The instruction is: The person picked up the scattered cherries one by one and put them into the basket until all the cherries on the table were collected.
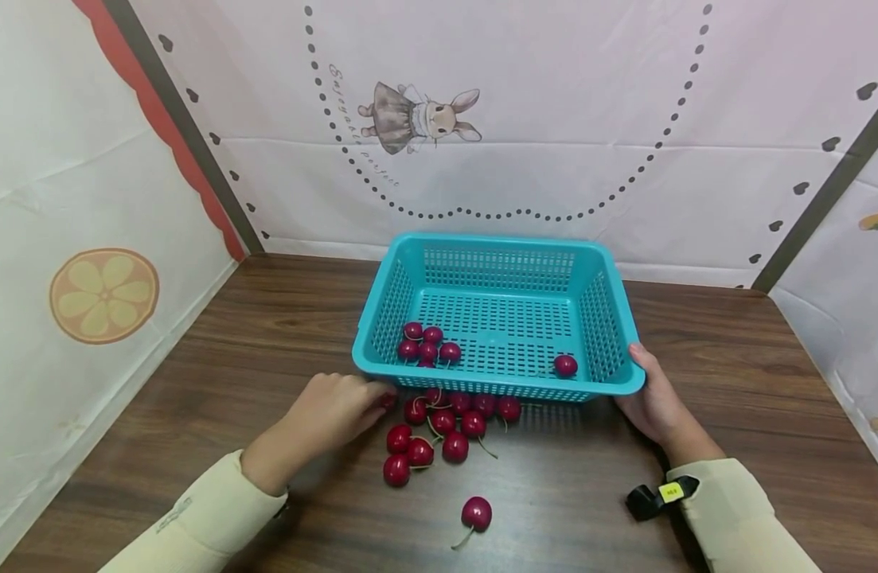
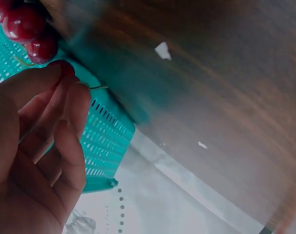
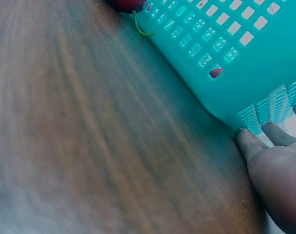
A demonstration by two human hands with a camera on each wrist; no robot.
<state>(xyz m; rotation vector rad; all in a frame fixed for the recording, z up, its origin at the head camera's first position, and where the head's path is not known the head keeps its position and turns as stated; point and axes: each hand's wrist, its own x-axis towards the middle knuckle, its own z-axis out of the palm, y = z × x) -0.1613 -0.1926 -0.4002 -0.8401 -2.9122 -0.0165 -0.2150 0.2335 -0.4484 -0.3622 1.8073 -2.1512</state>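
A turquoise plastic basket (image 1: 503,383) with slotted walls stands on the table. Several dark red cherries (image 1: 427,351) lie in its left part, and a single cherry (image 1: 565,365) sits near the right front. My left hand (image 1: 334,410) pinches a cherry (image 2: 66,69) between thumb and fingertips, just outside the basket's front left corner; a thin stem (image 2: 99,87) sticks out beside the fingers. At the right end, my right hand (image 1: 657,402) holds the basket, with the thumb at the rim and the fingers (image 3: 279,134) against the outer wall.
Several loose cherries with stems (image 1: 442,422) lie against and before the basket's front wall. One cherry (image 1: 477,514) lies apart, nearer the front. A white printed cloth (image 1: 553,95) hangs behind the dark wooden table (image 1: 553,509), with more cloth at both sides.
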